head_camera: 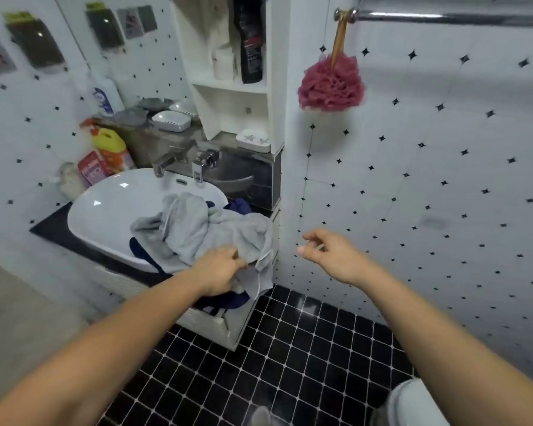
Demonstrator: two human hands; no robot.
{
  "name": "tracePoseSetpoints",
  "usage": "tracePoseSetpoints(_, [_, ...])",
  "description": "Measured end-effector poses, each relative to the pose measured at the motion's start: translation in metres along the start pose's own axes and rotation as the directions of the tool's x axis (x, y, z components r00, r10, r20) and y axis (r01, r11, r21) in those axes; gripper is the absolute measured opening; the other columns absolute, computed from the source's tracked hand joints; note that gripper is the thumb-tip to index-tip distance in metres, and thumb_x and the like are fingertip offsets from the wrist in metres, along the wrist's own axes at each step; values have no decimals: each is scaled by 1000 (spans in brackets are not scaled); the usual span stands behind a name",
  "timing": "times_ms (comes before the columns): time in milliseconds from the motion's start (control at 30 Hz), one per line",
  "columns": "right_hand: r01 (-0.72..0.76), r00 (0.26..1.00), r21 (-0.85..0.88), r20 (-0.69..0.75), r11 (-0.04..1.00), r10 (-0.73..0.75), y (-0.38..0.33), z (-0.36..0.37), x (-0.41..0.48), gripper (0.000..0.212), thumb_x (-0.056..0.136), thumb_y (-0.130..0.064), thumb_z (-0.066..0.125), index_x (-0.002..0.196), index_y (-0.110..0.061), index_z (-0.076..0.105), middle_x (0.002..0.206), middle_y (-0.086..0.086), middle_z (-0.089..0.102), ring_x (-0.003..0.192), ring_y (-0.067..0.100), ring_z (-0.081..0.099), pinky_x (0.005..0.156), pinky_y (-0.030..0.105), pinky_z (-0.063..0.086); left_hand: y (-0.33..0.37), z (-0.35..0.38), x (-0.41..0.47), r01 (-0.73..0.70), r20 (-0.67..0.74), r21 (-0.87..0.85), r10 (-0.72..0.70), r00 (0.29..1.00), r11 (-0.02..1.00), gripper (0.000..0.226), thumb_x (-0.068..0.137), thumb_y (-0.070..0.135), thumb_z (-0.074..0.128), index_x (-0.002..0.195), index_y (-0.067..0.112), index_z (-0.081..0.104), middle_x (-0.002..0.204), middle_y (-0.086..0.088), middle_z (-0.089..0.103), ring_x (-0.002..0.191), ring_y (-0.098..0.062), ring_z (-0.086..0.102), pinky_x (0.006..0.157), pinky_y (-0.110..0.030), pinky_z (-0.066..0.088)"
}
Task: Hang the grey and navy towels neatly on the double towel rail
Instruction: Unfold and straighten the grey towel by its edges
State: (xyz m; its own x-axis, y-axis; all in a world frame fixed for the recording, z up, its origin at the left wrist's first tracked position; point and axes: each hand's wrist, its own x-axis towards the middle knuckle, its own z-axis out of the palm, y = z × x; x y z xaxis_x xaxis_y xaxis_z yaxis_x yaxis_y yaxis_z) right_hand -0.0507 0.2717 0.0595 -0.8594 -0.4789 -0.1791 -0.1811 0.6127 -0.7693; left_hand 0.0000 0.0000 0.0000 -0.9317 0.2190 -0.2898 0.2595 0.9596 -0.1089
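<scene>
My left hand (220, 269) pinches the near edge of the crumpled grey terry towel (203, 229), heaped on the white oval basin (105, 210). Navy towel (231, 298) bunched under it, just below my fingers. My right hand (330, 253) hangs free, fingers loosely curled, empty. Chrome towel rail (443, 16) high above right hand, pink mesh pouf (331, 84) hanging off it.

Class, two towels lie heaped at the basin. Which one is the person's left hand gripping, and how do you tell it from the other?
The grey towel, the pale one on top. The left hand pinches its front edge. The navy towel lies mostly buried beneath, showing only in dark patches.
</scene>
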Motion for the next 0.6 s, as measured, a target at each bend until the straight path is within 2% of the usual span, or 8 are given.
tracePoseSetpoints(67, [-39, 999, 21, 10, 999, 39, 2, 8, 28, 50, 91, -40, 60, 133, -13, 51, 113, 2, 58, 102, 16, 57, 94, 32, 46, -14, 9, 18, -50, 25, 167, 46, 999, 985, 50, 90, 33, 54, 139, 26, 46, 137, -10, 40, 123, -30, 41, 101, -41, 32])
tracePoseSetpoints(200, [-131, 991, -1, 37, 991, 131, 13, 21, 75, 49, 91, -44, 57, 132, -16, 51, 114, -2, 57, 99, 12, 55, 71, 16, 40, -45, 26, 58, -100, 57, 342, 86, 995, 934, 46, 95, 26, 46, 139, 15, 43, 141, -14, 40, 126, -34, 41, 102, -46, 32])
tracePoseSetpoints(300, [-180, 983, -20, 38, 983, 181, 23, 22, 99, 49, 91, -48, 56, 131, -20, 51, 116, -4, 57, 100, 12, 56, 75, 22, 42, -65, 28, 86, -137, 88, 393, 111, 990, 909, 35, 98, 19, 45, 130, 14, 55, 136, -8, 50, 123, -31, 47, 98, -42, 38])
tracePoseSetpoints(367, [-218, 975, -35, 43, 975, 219, 26, 22, 111, 47, 92, -48, 54, 129, -20, 52, 114, -5, 58, 100, 13, 57, 79, 26, 44, -71, 19, 105, -105, 73, 274, 88, 993, 956, 28, 98, 20, 46, 124, 15, 57, 132, -5, 56, 119, -26, 53, 96, -36, 41])
tracePoseSetpoints(433, [-233, 971, -47, 52, 971, 235, 26, 23, 119, 43, 91, -48, 56, 124, -20, 55, 112, -3, 60, 98, 14, 58, 82, 30, 48, -74, 1, 120, 7, 11, -60, -6, 1000, 998, 28, 101, 23, 45, 124, 12, 56, 129, -5, 59, 116, -23, 56, 94, -28, 39])
tracePoseSetpoints(500, [-252, 965, -34, 63, 967, 254, 25, 24, 127, 44, 88, -48, 60, 121, -20, 55, 107, -6, 61, 93, 12, 59, 79, 28, 47, -78, -23, 131, 81, -61, -378, -112, 992, 922, 28, 100, 22, 46, 121, 8, 57, 123, -8, 63, 110, -25, 59, 87, -27, 37])
tracePoseSetpoints(567, [-261, 963, -13, 67, 965, 262, 25, 25, 134, 51, 84, -44, 67, 127, -20, 52, 105, -11, 59, 90, 9, 59, 74, 24, 46, -80, -48, 138, 82, -85, -618, -169, 982, 782, 20, 97, 17, 50, 107, 2, 59, 109, -16, 66, 96, -26, 59, 82, -32, 39])
tracePoseSetpoints(600, [-256, 965, 8, 54, 967, 255, 24, 25, 137, 59, 82, -38, 71, 133, -19, 47, 111, -10, 59, 92, 10, 60, 76, 25, 48, -78, -60, 141, 52, -88, -725, -168, 982, 687, 17, 96, 12, 51, 102, -1, 59, 102, -18, 65, 89, -24, 58, 79, -33, 42])
